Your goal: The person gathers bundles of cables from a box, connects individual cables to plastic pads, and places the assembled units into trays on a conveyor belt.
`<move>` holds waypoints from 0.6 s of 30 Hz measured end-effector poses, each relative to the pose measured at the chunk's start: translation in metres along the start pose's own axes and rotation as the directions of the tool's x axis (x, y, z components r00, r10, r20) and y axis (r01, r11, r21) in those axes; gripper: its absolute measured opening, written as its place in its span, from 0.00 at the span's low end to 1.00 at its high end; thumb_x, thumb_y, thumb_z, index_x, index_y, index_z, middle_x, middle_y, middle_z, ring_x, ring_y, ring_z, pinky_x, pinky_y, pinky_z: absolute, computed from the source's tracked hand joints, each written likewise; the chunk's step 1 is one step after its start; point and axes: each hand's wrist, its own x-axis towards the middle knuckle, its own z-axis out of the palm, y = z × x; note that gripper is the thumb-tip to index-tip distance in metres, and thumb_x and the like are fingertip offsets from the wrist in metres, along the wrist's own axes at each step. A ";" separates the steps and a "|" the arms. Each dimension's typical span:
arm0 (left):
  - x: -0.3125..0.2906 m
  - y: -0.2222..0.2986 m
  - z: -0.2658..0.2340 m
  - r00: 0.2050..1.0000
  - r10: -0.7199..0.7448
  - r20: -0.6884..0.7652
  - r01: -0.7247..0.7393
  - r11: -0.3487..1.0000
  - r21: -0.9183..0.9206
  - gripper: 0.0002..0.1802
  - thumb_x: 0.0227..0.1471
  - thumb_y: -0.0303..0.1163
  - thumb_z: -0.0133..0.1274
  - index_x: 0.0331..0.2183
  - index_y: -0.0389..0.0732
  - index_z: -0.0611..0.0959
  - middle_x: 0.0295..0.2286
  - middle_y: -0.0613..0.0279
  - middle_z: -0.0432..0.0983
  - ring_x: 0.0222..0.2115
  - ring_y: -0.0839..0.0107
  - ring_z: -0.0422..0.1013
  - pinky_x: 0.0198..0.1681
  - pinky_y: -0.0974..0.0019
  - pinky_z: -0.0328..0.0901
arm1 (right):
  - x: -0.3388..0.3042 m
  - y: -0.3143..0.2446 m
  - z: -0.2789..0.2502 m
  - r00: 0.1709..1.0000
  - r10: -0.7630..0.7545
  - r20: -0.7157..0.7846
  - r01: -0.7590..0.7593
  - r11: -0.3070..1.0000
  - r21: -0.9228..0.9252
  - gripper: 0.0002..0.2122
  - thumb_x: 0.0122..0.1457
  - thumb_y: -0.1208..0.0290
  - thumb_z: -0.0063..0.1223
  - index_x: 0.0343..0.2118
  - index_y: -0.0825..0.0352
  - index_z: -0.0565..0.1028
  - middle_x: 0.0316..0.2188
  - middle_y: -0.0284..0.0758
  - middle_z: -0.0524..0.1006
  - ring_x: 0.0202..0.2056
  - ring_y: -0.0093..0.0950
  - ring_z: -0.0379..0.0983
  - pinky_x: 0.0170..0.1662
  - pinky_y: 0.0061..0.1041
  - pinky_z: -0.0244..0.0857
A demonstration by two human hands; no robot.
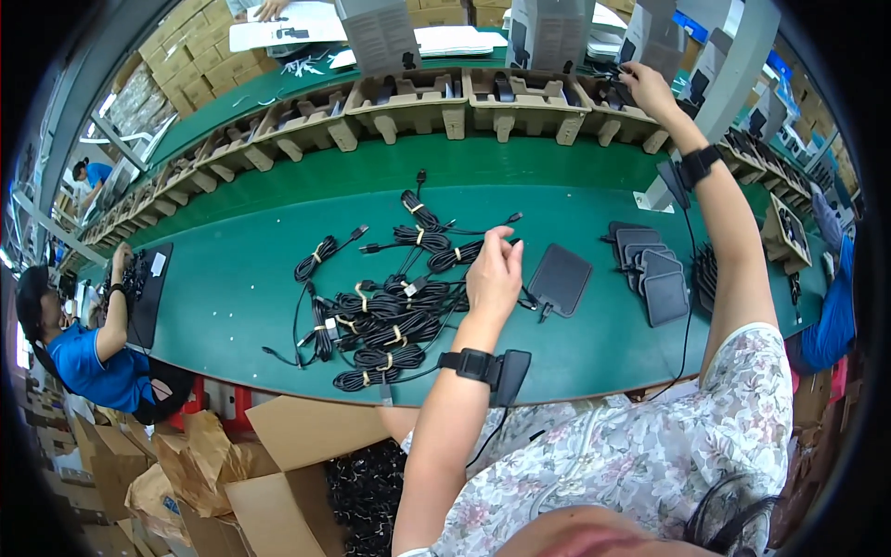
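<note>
My left hand (494, 277) hovers over a heap of coiled black cables (390, 311) on the green table (241, 278), its fingers pinching one cable end near a flat black pad (560, 278). My right hand (645, 88) is stretched far out to a cardboard tray (620, 113) at the back, fingers closed on a small black part there. Both wrists wear black bands.
A stack of black pads (654, 274) lies right of my left hand. A row of cardboard trays (408, 107) runs along the back. An open carton of black cables (306, 473) stands below the table edge. One person (88, 357) sits left, another (831, 316) right.
</note>
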 end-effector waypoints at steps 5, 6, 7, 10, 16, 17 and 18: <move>0.001 -0.006 -0.006 0.999 -0.043 -0.015 0.042 0.995 -0.092 0.14 0.53 0.31 0.50 0.41 0.39 0.69 0.21 0.62 0.70 0.18 0.69 0.68 0.21 0.65 0.62 | 0.036 0.019 0.036 0.994 0.032 0.108 -0.012 0.984 -0.177 0.13 0.56 0.68 0.46 0.42 0.69 0.73 0.37 0.48 0.75 0.41 0.44 0.71 0.43 0.35 0.66; 0.001 -0.007 -0.007 0.998 -0.055 -0.019 0.053 0.990 -0.134 0.14 0.53 0.30 0.50 0.42 0.38 0.69 0.20 0.63 0.69 0.17 0.72 0.67 0.20 0.67 0.61 | 0.042 0.019 0.042 0.985 0.027 0.172 0.011 0.975 -0.221 0.13 0.56 0.69 0.46 0.41 0.69 0.73 0.37 0.48 0.75 0.40 0.44 0.72 0.43 0.34 0.66; 0.002 -0.006 -0.007 0.998 -0.056 -0.014 0.054 0.990 -0.128 0.14 0.53 0.30 0.50 0.42 0.38 0.69 0.20 0.63 0.69 0.17 0.72 0.67 0.20 0.67 0.61 | 0.046 0.024 0.050 0.984 0.033 0.172 0.005 0.976 -0.216 0.13 0.56 0.69 0.46 0.41 0.69 0.73 0.37 0.48 0.75 0.40 0.44 0.72 0.43 0.34 0.66; 0.003 0.001 -0.009 0.987 -0.158 0.030 0.161 0.958 -0.238 0.13 0.54 0.26 0.49 0.42 0.36 0.68 0.21 0.65 0.68 0.17 0.80 0.64 0.19 0.74 0.59 | 0.054 0.036 0.071 0.975 0.054 0.217 0.056 0.881 -0.471 0.11 0.54 0.72 0.46 0.38 0.67 0.76 0.35 0.46 0.77 0.39 0.42 0.74 0.41 0.35 0.68; 0.005 0.007 -0.013 0.979 -0.192 0.064 0.202 0.919 -0.339 0.13 0.55 0.23 0.47 0.43 0.35 0.68 0.23 0.64 0.68 0.17 0.81 0.65 0.19 0.78 0.59 | 0.058 0.037 0.082 0.944 0.094 0.316 0.104 0.824 -0.557 0.10 0.53 0.71 0.46 0.34 0.65 0.78 0.36 0.45 0.77 0.39 0.39 0.75 0.39 0.36 0.70; 0.006 0.004 -0.014 0.981 -0.181 0.070 0.194 0.913 -0.360 0.13 0.55 0.23 0.47 0.43 0.35 0.67 0.24 0.64 0.68 0.17 0.81 0.65 0.19 0.78 0.59 | 0.059 0.031 0.083 0.941 0.076 0.329 0.132 0.815 -0.564 0.10 0.53 0.71 0.45 0.33 0.66 0.78 0.37 0.45 0.77 0.40 0.39 0.75 0.39 0.36 0.70; 0.006 0.002 -0.015 0.983 -0.169 0.075 0.185 0.906 -0.381 0.13 0.55 0.22 0.46 0.43 0.34 0.67 0.25 0.63 0.68 0.18 0.81 0.65 0.19 0.79 0.59 | 0.060 0.027 0.084 0.938 0.056 0.341 0.159 0.805 -0.571 0.10 0.54 0.71 0.45 0.33 0.66 0.79 0.37 0.45 0.76 0.40 0.38 0.75 0.39 0.36 0.70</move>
